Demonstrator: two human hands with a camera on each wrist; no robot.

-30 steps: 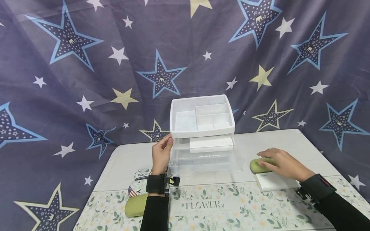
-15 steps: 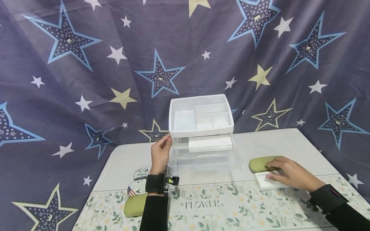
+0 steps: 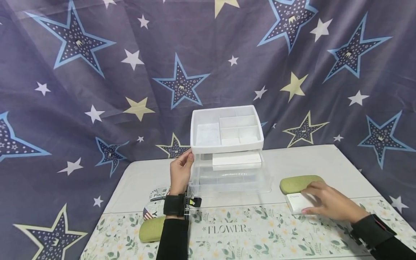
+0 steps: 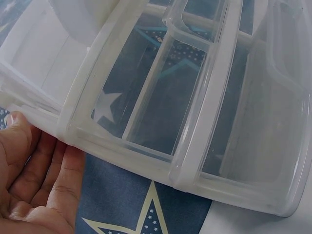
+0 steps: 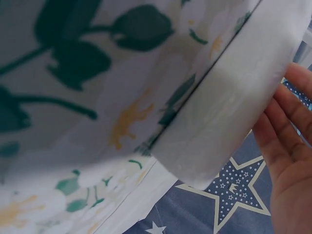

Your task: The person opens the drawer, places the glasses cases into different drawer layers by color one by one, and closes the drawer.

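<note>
A drawer organizer [image 3: 226, 148] with a white divided top tray and clear sections stands at the middle back of the table. My left hand [image 3: 181, 171] pinches its left edge, just below the tray; the left wrist view shows the thumb above and fingers beneath that corner. A white box [image 3: 236, 159] lies inside the upper clear level. Below it a clear drawer [image 3: 230, 180] juts forward. On the right, my right hand [image 3: 328, 202] grips a flat white box [image 3: 297, 203] across its width, thumb on the near side. In the right wrist view, fingertips touch that box [image 5: 214, 102].
A green case [image 3: 299, 183] lies just behind the right-hand box. Another green case [image 3: 151, 229] and round printed items [image 3: 159, 195] sit beside my left forearm, partly hidden. A floral mat [image 3: 234, 238] covers the table's front. A star-patterned curtain [image 3: 130, 90] hangs behind.
My right hand has moved off the green case, toward me and rightward, onto the white box, and has closed on its sides. The left hand stays at the organizer.
</note>
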